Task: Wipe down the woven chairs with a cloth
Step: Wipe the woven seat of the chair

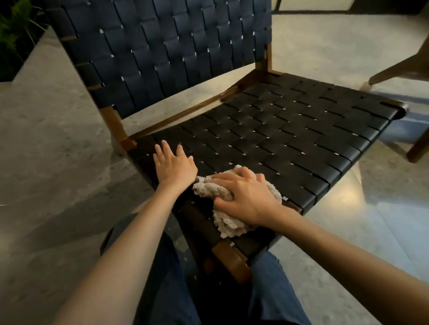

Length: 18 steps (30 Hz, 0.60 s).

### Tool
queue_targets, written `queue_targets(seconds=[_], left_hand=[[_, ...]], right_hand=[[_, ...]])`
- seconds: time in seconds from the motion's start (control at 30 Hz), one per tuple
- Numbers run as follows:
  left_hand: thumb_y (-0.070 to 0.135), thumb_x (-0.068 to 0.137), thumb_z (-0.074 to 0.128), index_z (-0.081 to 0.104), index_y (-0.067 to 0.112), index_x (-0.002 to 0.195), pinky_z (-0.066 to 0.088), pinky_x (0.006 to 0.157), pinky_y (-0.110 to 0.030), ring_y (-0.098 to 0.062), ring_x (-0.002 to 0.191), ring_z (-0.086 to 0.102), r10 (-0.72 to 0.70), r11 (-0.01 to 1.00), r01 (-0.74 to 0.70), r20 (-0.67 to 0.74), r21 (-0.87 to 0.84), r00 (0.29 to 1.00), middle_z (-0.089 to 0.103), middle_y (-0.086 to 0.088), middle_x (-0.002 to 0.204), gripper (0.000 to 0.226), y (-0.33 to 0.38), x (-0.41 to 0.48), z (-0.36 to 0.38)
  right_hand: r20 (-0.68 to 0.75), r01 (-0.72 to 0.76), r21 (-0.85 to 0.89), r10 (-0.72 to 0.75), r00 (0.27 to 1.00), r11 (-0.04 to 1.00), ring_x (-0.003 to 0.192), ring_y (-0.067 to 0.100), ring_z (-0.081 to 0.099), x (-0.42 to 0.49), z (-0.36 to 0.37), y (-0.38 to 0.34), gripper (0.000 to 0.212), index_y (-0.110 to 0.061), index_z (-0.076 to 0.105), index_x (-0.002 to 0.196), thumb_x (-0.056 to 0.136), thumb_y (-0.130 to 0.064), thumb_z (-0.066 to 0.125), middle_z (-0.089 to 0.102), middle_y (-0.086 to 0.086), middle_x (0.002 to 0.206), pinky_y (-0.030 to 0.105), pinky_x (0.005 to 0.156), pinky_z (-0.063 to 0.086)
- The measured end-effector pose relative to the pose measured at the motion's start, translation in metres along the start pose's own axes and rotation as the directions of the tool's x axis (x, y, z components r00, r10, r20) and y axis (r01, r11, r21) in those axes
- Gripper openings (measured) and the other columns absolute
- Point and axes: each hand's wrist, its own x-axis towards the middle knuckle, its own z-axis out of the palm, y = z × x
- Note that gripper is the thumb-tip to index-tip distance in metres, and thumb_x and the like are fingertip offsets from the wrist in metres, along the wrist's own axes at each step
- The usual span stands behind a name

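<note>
Beige cloth (228, 225) gripped by right hand (247, 198) at seat (285, 133) edge | left hand (173, 167) flat

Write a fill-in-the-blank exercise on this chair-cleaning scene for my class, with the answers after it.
1. The right hand grips a beige cloth on the chair's woven ____.
2. The left hand rests flat beside it, holding ____.
3. The chair's frame is made of ____.
Answers: seat; nothing; wood.
</note>
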Motion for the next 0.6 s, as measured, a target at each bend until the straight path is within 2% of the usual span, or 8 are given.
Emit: queue_targets(seconds=[0.17, 0.23, 0.33, 0.4, 0.47, 0.6], left_hand=[[0.034, 0.103, 0.032, 0.024, 0.016, 0.150, 0.007, 0.118, -0.042, -0.030, 0.147, 0.008, 0.041, 0.999, -0.041, 0.002, -0.019, 0.999, 0.011, -0.015, 0.159, 0.051, 0.001, -0.005, 0.003], [0.032, 0.102, 0.034, 0.028, 0.018, 0.149, 0.009, 0.119, -0.041, -0.029, 0.146, 0.013, 0.056, 0.997, -0.057, -0.016, -0.055, 0.998, 0.015, -0.014, 0.158, 0.049, -0.003, -0.004, 0.002], [0.030, 0.102, 0.036, 0.032, 0.018, 0.147, 0.011, 0.118, -0.042, -0.027, 0.145, 0.017, 0.093, 0.992, -0.095, -0.035, -0.078, 0.995, 0.023, -0.011, 0.156, 0.047, -0.005, -0.004, 0.003], [0.030, 0.102, 0.036, 0.034, 0.018, 0.146, 0.013, 0.118, -0.042, -0.026, 0.144, 0.020, 0.116, 0.990, -0.120, -0.048, -0.080, 0.992, 0.028, -0.009, 0.155, 0.046, -0.006, -0.005, 0.003], [0.030, 0.102, 0.037, 0.037, 0.018, 0.145, 0.015, 0.118, -0.041, -0.025, 0.144, 0.022, 0.129, 0.988, -0.133, -0.059, -0.075, 0.990, 0.032, -0.007, 0.153, 0.045, -0.010, -0.005, 0.004], [0.029, 0.101, 0.038, 0.044, 0.017, 0.141, 0.019, 0.117, -0.041, -0.025, 0.141, 0.028, 0.147, 0.985, -0.154, -0.087, -0.082, 0.985, 0.037, -0.008, 0.150, 0.042, -0.015, -0.005, 0.005]], right_hand=[[-0.074, 0.003, -0.044, -0.006, 0.997, 0.999, 0.130, 0.010, 0.027, -0.040, -0.006, 0.012, 0.055, -0.047, 0.047, 0.133, 0.082, -0.059, 0.033, 0.042, -0.024, 0.142, 0.034, 0.093, 0.022], [-0.132, -0.052, -0.072, 0.042, 0.990, 0.996, 0.129, 0.010, 0.029, -0.048, -0.010, 0.022, 0.053, -0.048, 0.049, 0.131, 0.082, -0.061, 0.033, 0.044, -0.025, 0.139, 0.033, 0.092, 0.022], [-0.195, -0.176, -0.119, 0.151, 0.969, 0.977, 0.128, 0.010, 0.031, -0.045, -0.012, 0.032, 0.041, -0.047, 0.052, 0.127, 0.088, -0.054, 0.044, 0.046, -0.024, 0.138, 0.035, 0.094, 0.023], [-0.227, -0.230, -0.148, 0.193, 0.955, 0.962, 0.126, 0.012, 0.032, -0.041, -0.009, 0.030, 0.041, -0.045, 0.053, 0.127, 0.088, -0.054, 0.043, 0.048, -0.023, 0.137, 0.037, 0.093, 0.024], [-0.226, -0.217, -0.150, 0.180, 0.957, 0.965, 0.123, 0.013, 0.034, -0.040, -0.006, 0.024, 0.046, -0.045, 0.053, 0.128, 0.086, -0.056, 0.037, 0.049, -0.022, 0.136, 0.038, 0.090, 0.025], [-0.174, -0.070, -0.096, 0.053, 0.983, 0.993, 0.119, 0.013, 0.037, -0.047, 0.001, 0.004, 0.055, -0.045, 0.052, 0.128, 0.081, -0.058, 0.027, 0.050, -0.023, 0.135, 0.036, 0.087, 0.029]])
